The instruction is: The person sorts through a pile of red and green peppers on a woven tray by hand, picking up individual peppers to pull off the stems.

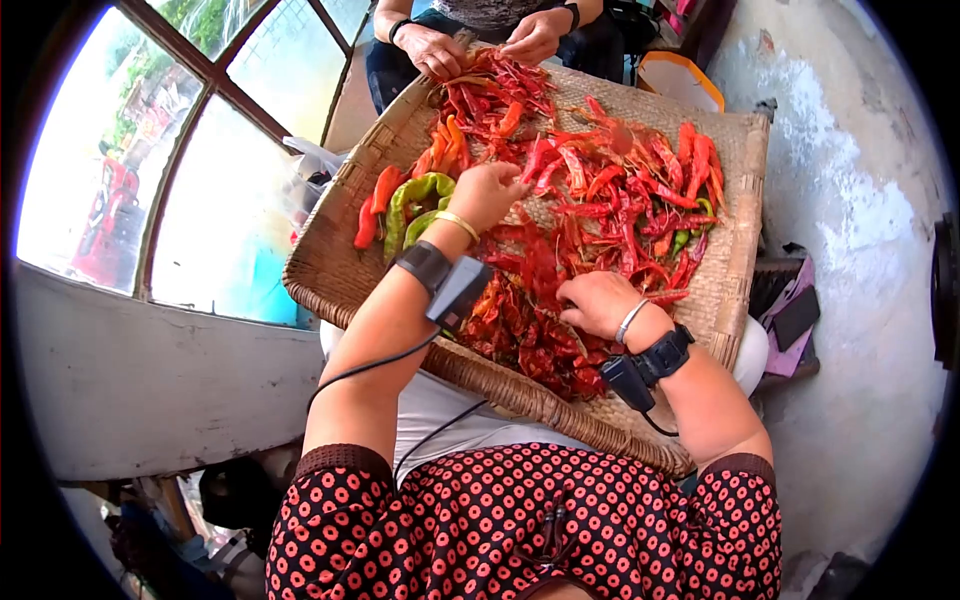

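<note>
A woven bamboo tray (735, 200) holds many red chilli peppers (630, 205), some wrinkled and dried. My left hand (488, 195) is over the tray's middle, fingers curled together beside the red chillies; whatever they hold is hidden. Down at the near pile of dark red dried chillies (530, 335), my right hand (603, 303) has its fingers bent inward, their tips partly hidden among the peppers. Red chillies between my two hands look blurred. Large green peppers (415, 205) lie left of my left wrist, next to orange-red peppers (450, 145).
Across the tray, another person's hands (435, 50) handle chillies at the far edge. A framed window (200, 150) is on the left, a worn wall (850, 200) on the right. An orange-rimmed container (680, 80) stands behind the tray. Cables run from my wrist devices.
</note>
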The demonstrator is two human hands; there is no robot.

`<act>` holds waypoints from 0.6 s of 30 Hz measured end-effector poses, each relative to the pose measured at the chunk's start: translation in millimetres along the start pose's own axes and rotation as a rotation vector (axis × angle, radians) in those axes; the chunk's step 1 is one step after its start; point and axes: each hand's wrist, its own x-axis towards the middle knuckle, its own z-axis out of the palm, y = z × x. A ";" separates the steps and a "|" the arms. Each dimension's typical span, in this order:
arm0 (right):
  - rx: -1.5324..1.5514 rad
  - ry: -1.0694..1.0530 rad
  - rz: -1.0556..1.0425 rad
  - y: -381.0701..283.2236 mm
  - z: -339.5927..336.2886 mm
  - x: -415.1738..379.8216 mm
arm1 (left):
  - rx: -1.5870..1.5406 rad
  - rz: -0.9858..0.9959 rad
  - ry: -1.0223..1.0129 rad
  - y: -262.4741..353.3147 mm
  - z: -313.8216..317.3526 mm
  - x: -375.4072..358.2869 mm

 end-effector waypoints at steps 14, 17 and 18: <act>-0.182 0.232 0.114 15.4 -68.0 -20.4 | 0.518 0.274 -0.377 38.5 25.0 -31.9; -0.369 0.055 0.309 28.3 -55.2 -30.1 | 0.604 0.313 -0.411 33.9 30.9 -31.0; -0.397 0.038 0.348 31.8 -48.1 -33.2 | 0.617 0.327 -0.462 34.5 30.1 -29.7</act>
